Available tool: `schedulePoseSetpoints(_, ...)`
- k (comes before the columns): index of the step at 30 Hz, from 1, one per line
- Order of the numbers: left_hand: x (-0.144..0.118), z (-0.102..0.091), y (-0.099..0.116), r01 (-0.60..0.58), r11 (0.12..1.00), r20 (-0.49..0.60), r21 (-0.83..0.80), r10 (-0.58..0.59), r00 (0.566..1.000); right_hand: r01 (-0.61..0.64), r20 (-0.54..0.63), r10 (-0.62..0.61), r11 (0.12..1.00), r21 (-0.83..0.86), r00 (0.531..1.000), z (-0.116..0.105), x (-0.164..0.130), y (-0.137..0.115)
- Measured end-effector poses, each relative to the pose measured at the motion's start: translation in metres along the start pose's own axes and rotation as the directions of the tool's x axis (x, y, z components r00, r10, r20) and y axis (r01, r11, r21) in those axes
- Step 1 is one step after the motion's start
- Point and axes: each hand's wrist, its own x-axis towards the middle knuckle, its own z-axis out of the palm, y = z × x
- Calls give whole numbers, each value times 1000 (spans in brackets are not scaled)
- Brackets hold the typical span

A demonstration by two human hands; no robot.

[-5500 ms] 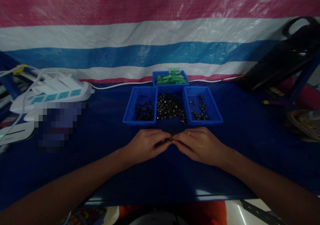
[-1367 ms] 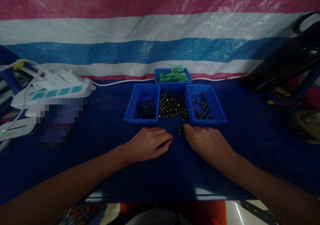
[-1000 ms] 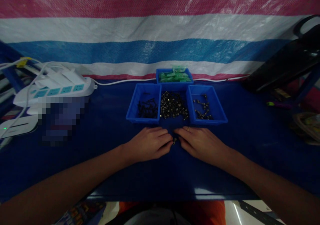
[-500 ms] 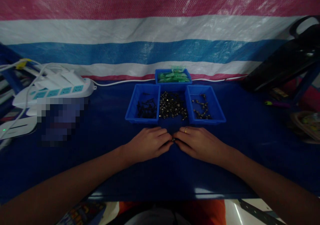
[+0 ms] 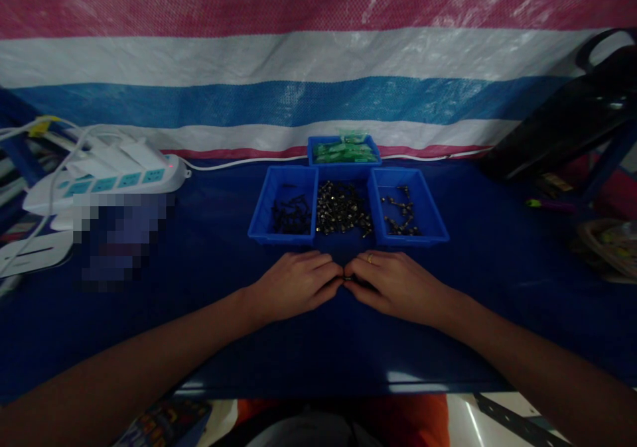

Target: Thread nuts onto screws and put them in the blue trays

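Note:
My left hand (image 5: 301, 284) and my right hand (image 5: 391, 281) meet fingertip to fingertip just in front of the bins, above the blue table. Both are closed in a pinch around a small dark metal part (image 5: 348, 278), mostly hidden by the fingers; its exact kind does not show. A ring is on my right hand. Beyond the hands, a pile of small metal fittings (image 5: 343, 208) lies between two blue bins. The left bin (image 5: 256, 225) contains dark screw-like pieces (image 5: 291, 215); in the right bin (image 5: 435, 218) are several shiny metal pieces (image 5: 401, 211).
Behind the pile stands a third blue bin (image 5: 343, 164) with green packets (image 5: 343, 150). A white power strip (image 5: 174, 175) with cables sits at the left. To the right are a black bottle-like object (image 5: 552, 115) and a basket (image 5: 604, 258). A striped plastic sheet (image 5: 298, 56) hangs behind.
The small part between my fingertips looks slightly turned, and my right fingers have shifted a little. Both hands otherwise keep their place; the bins look the same.

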Motion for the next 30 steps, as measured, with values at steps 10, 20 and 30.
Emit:
schedulePoseSetpoints(10,0,0,0,16,1000,-7,20,-16,1000,-4,-8,4,1000,27,1000,2,0,3)
schedulePoseSetpoints(20,2,-2,2,29,999,36,33,-30,999,-56,1,56,998,3,998,-1,0,1)
schedulePoseSetpoints(30,2,-2,2,54,998,20,31,-55,998,-73,2,73,997,20,997,-2,0,2)
